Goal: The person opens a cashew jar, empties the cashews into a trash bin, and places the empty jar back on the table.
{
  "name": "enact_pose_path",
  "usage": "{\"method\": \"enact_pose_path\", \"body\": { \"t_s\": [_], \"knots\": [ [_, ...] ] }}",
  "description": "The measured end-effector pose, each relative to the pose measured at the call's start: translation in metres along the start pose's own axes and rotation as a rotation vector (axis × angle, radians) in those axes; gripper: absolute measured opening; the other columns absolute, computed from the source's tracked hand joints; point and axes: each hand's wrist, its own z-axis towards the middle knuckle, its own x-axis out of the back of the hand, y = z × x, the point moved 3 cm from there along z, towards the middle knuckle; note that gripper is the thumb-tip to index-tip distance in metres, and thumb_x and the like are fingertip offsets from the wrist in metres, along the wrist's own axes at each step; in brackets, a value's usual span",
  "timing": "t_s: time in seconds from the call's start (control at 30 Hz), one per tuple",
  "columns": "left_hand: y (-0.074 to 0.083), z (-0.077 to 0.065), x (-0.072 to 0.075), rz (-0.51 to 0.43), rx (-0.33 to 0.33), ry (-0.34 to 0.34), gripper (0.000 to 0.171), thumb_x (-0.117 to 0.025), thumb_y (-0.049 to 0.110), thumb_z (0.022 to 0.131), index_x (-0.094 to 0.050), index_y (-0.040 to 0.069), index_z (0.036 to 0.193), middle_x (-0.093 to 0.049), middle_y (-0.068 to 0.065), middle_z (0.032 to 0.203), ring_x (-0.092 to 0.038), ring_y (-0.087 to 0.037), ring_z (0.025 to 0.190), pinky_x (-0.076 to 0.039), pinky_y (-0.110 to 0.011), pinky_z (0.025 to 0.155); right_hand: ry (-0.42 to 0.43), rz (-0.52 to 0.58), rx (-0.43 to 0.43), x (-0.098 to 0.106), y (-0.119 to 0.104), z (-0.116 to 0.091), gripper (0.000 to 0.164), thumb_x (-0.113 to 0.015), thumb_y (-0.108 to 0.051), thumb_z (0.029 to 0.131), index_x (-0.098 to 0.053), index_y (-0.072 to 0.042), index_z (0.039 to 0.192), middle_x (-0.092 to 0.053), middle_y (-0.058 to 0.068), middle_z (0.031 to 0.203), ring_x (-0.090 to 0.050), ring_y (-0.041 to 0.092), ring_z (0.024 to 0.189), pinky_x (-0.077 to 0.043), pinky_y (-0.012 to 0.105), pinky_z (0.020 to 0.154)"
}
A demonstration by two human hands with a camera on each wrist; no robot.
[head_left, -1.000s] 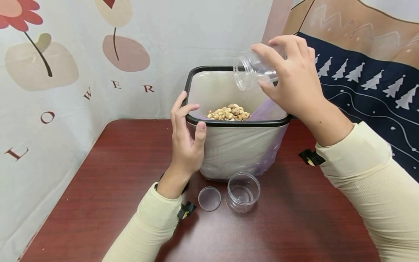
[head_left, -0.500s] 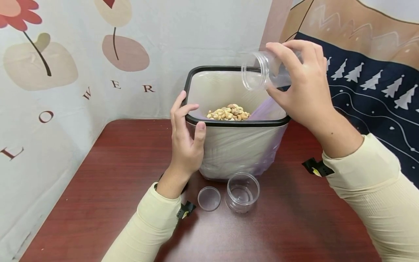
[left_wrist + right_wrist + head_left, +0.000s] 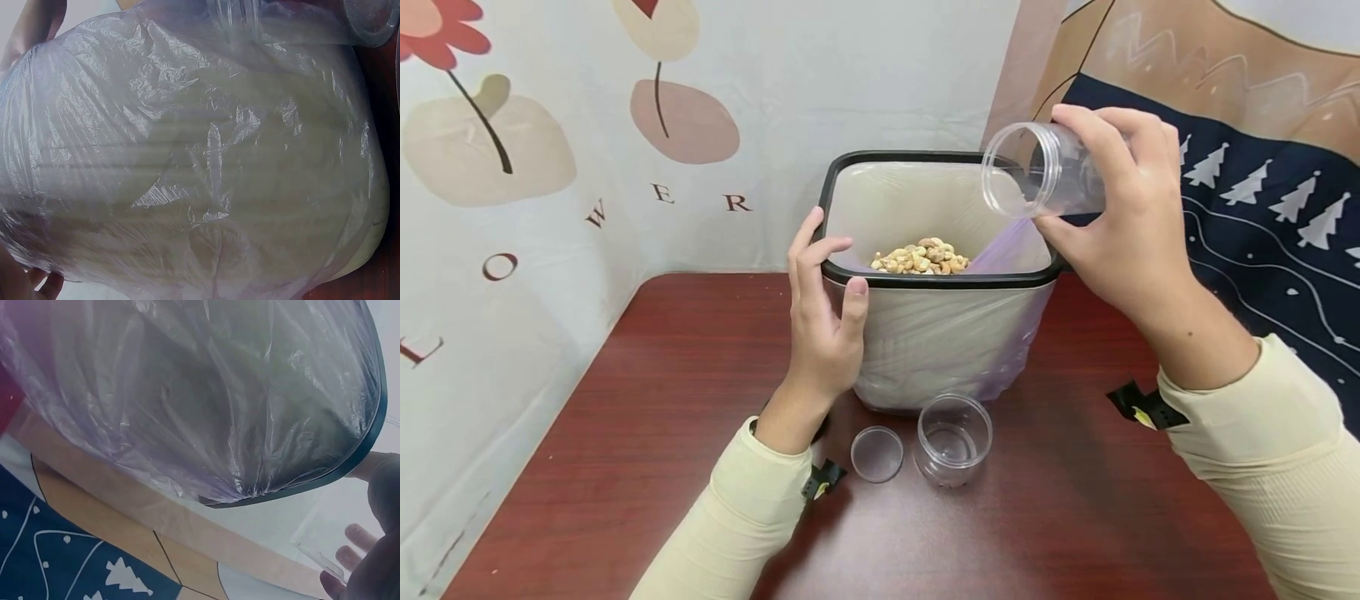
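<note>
My right hand point(image 3: 1131, 200) grips a clear plastic jar point(image 3: 1075, 171) on its side above the right rim of a trash bin point(image 3: 940, 333). The jar's mouth faces left and nothing shows inside it. My left hand point(image 3: 823, 325) rests against the bin's front left corner, its fingers fairly straight along the black rim and its thumb outside. A thin purplish bag point(image 3: 187, 150) lines the bin and hangs over its outside. A pile of cashew nuts point(image 3: 922, 257) lies inside, its lower part hidden by the front wall.
A second clear jar point(image 3: 955, 450) stands without a lid in front of the bin. Beside it lies a round clear lid point(image 3: 877, 454). All stand on a dark red wooden table point(image 3: 700, 358). Printed cloths point(image 3: 850, 75) hang behind and to the right.
My right hand has moved right and slightly down with the jar, from over the middle right of the bin toward its right rim. The left hand and the nuts stay as they were.
</note>
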Motion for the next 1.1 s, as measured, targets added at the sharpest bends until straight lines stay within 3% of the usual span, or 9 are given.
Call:
{"method": "enact_pose_path", "body": {
  "t_s": [0.47, 0.9, 1.1],
  "knots": [
    [-0.002, -0.001, -0.001, -0.005, -0.002, 0.002, 0.056, -0.042, 0.055, 0.102, -0.049, 0.005, 0.126, -0.036, -0.017, 0.154, -0.033, -0.023, 0.148, -0.029, -0.044, 0.119, 0.048, 0.028, -0.085, 0.016, -0.003, -0.031, 0.072, -0.086, -0.011, 0.071, -0.057, -0.017, 0.137, -0.053, 0.020, 0.135, -0.042, 0.031, 0.131, -0.035, 0.047, 0.107],
    [-0.002, -0.001, 0.000, -0.008, 0.011, 0.001, 0.058, -0.042, 0.055, 0.101, -0.049, 0.003, 0.125, -0.035, -0.017, 0.155, -0.033, -0.021, 0.148, -0.030, -0.042, 0.118, 0.058, 0.055, -0.138, 0.024, -0.006, -0.047, 0.077, -0.087, -0.011, 0.069, -0.055, -0.015, 0.139, -0.055, 0.016, 0.137, -0.044, 0.029, 0.130, -0.036, 0.048, 0.107],
    [-0.001, -0.001, 0.000, -0.007, 0.006, 0.000, 0.057, -0.042, 0.055, 0.101, -0.049, 0.003, 0.125, -0.035, -0.016, 0.155, -0.033, -0.021, 0.148, -0.030, -0.043, 0.118, 0.098, 0.061, -0.140, 0.027, -0.003, -0.054, 0.076, -0.087, -0.015, 0.069, -0.056, -0.014, 0.138, -0.057, 0.018, 0.133, -0.048, 0.029, 0.127, -0.038, 0.043, 0.105]
  ]
}}
